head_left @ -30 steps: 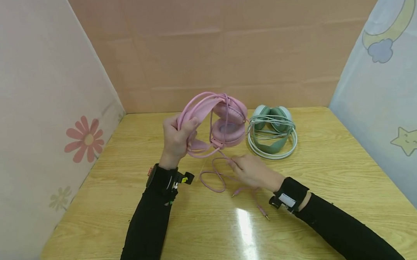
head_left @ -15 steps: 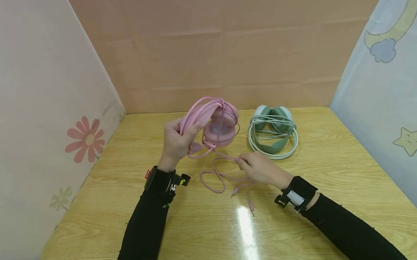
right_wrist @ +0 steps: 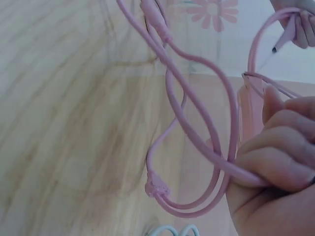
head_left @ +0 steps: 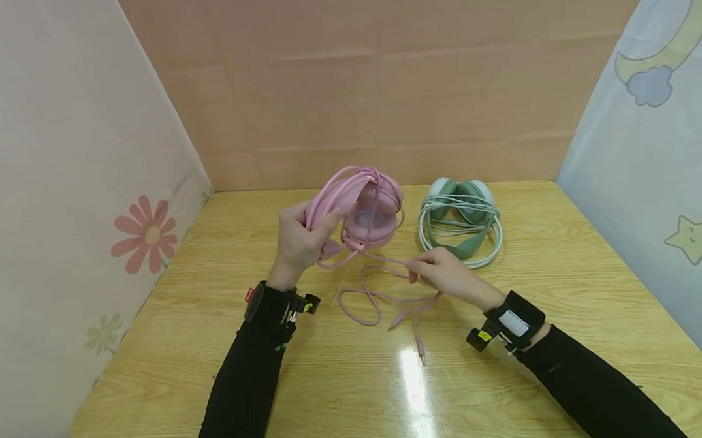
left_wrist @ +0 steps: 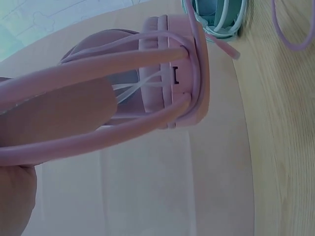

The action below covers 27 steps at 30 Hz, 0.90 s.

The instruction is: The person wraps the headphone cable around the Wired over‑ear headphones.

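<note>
My left hand [head_left: 302, 242] grips the headband of pink headphones [head_left: 371, 221], holding them tilted above the table with both ear cups turned to the right. Pink cord is wound about the cups and band; in the left wrist view it crosses the ear cup [left_wrist: 189, 73]. The fingers of my right hand [head_left: 450, 277] curl round the loose pink cable [head_left: 382, 262], shown close up in the right wrist view, where the cable [right_wrist: 206, 147] loops out from the fist. Below the hand, the cable's split ends with plugs [head_left: 420, 346] hang over the wooden table.
Green headphones [head_left: 464, 198] with a pale green cord coiled round them lie at the back right, just beyond my right hand. The wooden table [head_left: 175, 357] is bounded by a brown back panel [head_left: 374, 81] and patterned side sheets.
My right hand has drawn the cable to the right. The pink headphones have shifted slightly left and down in my left hand, and the hanging plug has swung left.
</note>
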Motion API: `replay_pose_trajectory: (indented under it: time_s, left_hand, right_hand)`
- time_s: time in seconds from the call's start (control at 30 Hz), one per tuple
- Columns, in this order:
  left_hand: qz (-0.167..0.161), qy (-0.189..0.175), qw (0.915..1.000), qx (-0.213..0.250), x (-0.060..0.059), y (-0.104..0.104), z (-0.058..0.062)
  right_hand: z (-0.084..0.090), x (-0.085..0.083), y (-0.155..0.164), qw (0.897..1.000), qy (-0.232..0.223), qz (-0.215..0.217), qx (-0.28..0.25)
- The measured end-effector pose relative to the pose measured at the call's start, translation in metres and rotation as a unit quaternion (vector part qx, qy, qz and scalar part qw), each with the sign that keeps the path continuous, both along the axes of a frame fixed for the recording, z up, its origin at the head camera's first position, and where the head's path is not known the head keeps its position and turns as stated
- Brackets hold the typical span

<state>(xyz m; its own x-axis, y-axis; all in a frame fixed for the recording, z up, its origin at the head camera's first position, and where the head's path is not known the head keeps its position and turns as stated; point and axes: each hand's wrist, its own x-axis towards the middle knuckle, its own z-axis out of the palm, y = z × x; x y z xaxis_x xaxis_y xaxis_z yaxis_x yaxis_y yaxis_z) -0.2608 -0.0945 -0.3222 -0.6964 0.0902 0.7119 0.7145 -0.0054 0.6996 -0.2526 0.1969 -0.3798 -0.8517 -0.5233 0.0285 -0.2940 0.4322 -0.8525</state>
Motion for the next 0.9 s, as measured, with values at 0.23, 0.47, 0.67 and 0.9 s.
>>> replay_pose_trajectory:
  time_s: [0.23,0.47,0.67,0.9]
  left_hand:
    - [0.025,0.020,0.9985,-0.044,-0.001,0.001,-0.005]
    - [0.053,0.021,0.9965,-0.060,-0.002,-0.002,-0.007]
    - [0.066,0.029,0.9957,-0.059,-0.002,-0.001,-0.010]
    - [0.069,0.027,0.9952,-0.064,-0.002,-0.001,-0.013]
  right_hand:
    - [0.003,-0.003,0.009,0.998,-0.055,-0.004,-0.024]
    - [0.009,-0.003,0.017,0.997,-0.059,-0.012,-0.047]
    - [0.011,-0.002,0.021,0.997,-0.061,0.013,-0.047]
    - [0.019,0.000,0.026,0.996,-0.055,0.069,-0.008]
